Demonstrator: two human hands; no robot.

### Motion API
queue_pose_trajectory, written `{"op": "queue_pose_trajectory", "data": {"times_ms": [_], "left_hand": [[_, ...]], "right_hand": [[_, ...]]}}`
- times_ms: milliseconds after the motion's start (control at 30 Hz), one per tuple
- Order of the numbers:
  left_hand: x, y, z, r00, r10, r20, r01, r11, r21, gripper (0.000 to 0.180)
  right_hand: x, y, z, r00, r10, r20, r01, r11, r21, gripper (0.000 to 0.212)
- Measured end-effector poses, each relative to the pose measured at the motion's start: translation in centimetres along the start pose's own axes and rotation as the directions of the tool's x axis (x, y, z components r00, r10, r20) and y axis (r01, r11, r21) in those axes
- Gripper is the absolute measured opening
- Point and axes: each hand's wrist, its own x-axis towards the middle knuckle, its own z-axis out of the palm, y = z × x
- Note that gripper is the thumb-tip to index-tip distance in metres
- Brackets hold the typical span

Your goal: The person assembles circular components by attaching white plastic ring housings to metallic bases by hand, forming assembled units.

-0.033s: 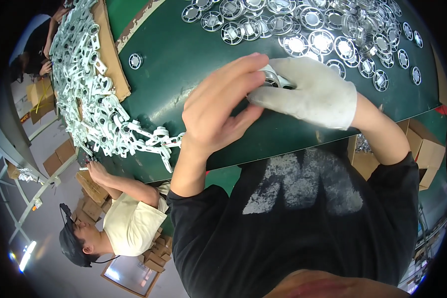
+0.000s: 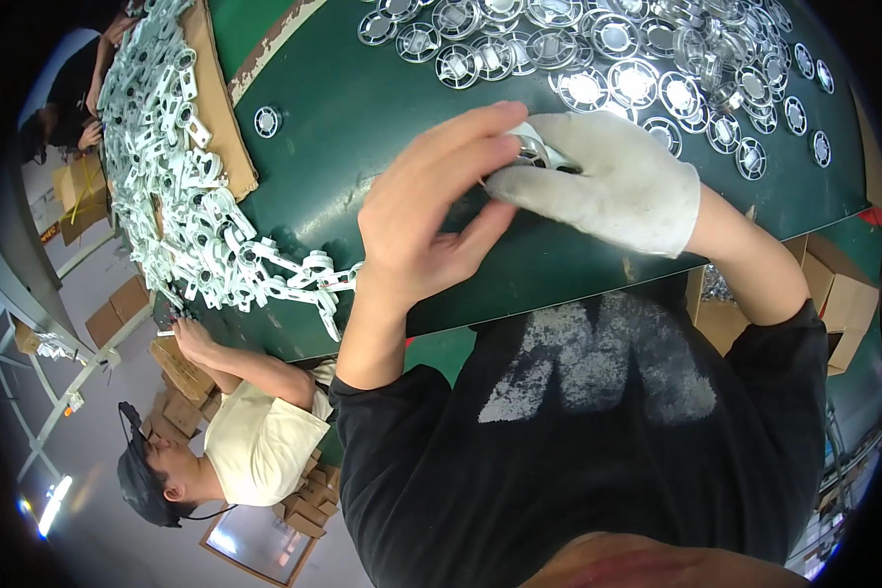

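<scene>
A small white plastic part with a ring-shaped end (image 2: 533, 147) is held between my hands above the green table, mostly covered by fingers. My right hand (image 2: 622, 181), in a whitish glove, pinches it from the right with the thumb below. Bare and curled, my left hand (image 2: 426, 201) presses its fingertips against the part's left side. Just beyond my hands lies a heap of shiny round spoked discs (image 2: 634, 83). Over to the left is a large pile of white ring-ended parts (image 2: 211, 230), which look similar to the held one.
One loose disc (image 2: 268, 122) lies on the green table (image 2: 333, 147), near a cardboard strip (image 2: 227, 127) beside the white pile. A co-worker in a cream shirt (image 2: 265, 431) works at the left edge. Open cardboard boxes (image 2: 843, 294) stand at right below the table edge.
Both hands have shifted very slightly to the left, and my left fingers have moved a little against the part. Everything else looks the same.
</scene>
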Motion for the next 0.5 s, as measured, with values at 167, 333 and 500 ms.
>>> {"op": "queue_pose_trajectory", "data": {"times_ms": [167, 333, 500], "left_hand": [[0.1, 0.7, 0.7, 0.920, -0.387, 0.064, 0.351, 0.737, -0.578, 0.048], [0.2, 0.7, 0.3, 0.884, -0.432, 0.175, 0.452, 0.703, -0.549, 0.030], [1.6, -0.2, 0.1, 0.914, -0.383, 0.133, 0.396, 0.774, -0.494, 0.027]], "right_hand": [[0.1, 1.0, 1.1, 0.980, -0.119, -0.160, 0.062, 0.945, -0.320, 0.039], [-0.4, 1.5, 1.9, 0.917, -0.329, -0.227, 0.130, 0.783, -0.609, 0.034], [0.0, 1.9, 1.7, 0.881, -0.385, -0.275, 0.149, 0.778, -0.610, 0.038]]}}
